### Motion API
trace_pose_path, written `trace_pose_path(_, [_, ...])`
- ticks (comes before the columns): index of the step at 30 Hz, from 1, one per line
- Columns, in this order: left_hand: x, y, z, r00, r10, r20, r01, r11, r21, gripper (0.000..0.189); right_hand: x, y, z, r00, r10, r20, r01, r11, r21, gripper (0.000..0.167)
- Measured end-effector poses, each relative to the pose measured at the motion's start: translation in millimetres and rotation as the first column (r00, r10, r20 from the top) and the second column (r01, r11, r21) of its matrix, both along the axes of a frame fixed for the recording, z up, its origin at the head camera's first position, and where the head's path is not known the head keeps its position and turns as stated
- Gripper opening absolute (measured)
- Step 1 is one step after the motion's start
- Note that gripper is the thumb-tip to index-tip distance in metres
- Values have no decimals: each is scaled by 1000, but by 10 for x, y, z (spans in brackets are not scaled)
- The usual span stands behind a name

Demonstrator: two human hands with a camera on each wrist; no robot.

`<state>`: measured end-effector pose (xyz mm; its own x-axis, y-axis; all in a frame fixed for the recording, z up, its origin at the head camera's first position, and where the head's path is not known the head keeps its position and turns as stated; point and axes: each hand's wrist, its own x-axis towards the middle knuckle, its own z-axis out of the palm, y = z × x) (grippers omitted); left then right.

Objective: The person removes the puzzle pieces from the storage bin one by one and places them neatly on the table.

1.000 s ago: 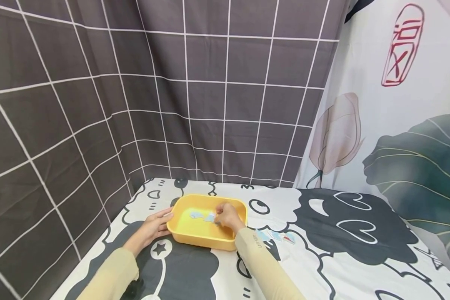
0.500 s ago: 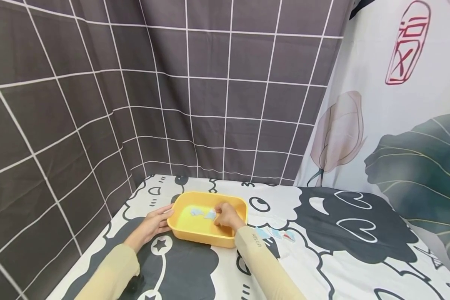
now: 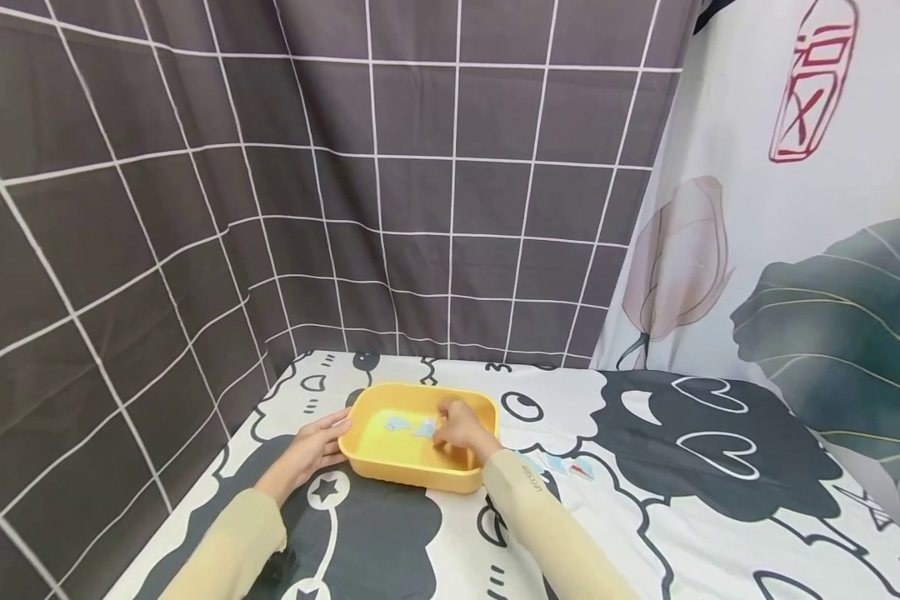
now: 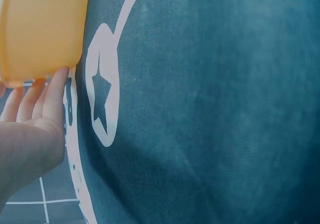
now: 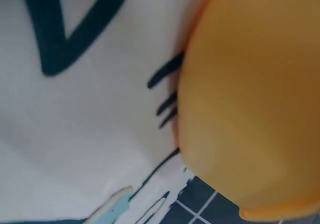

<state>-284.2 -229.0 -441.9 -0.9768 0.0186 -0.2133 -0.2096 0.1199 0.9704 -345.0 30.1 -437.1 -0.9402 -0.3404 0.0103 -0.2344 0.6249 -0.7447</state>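
Observation:
A yellow plastic basin [image 3: 412,477] stands on the patterned cloth. My left hand [image 3: 309,450] rests against its left end, and the left wrist view shows the straight fingers [image 4: 53,96] touching the basin wall. My right hand [image 3: 462,429] reaches inside at the right, fingers pointing down. Whether it pinches anything is hidden. Two flat pale blue pieces with jigsaw-like outlines lie on the basin floor: a left piece [image 3: 396,423] and a right piece [image 3: 424,428] close to my right fingertips. The right wrist view shows only the basin's outside [image 5: 250,94], not the hand.
Several similar printed pieces [image 3: 581,468] lie on the cloth to the right of the basin, partly behind my right sleeve [image 3: 540,508]. A dark curtain with white grid lines [image 3: 412,192] hangs behind and at the left. A printed white curtain [image 3: 690,275] hangs at the right.
My right hand has shifted slightly right inside the basin, away from the right-hand piece. The left hand stays at the basin's left end. The head view has shifted a little.

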Motion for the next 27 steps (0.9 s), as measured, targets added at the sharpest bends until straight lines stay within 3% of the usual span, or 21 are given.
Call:
trace_pose_path(6, [32,-90,-37,999,-32,-25,33,999,34,67,75,43,128,999,35,2,-35,995,-92,64])
trace_pose_path(13, [41,-35,-9,1000,18,6,-18,1000,2,65,179,144,307,1000,15,22,-10,974,-228,63])
trace_pose_path(21, [40,-9,1,1000,-10,1,10,1000,-15,64,225,397,451,1000,5,8,-3,967,-254,61])
trace_pose_path(27, [26,-4,37,1000,-26,-6,26,999,-26,63,226,725,502,998,-53,-34,42,966,-257,63])
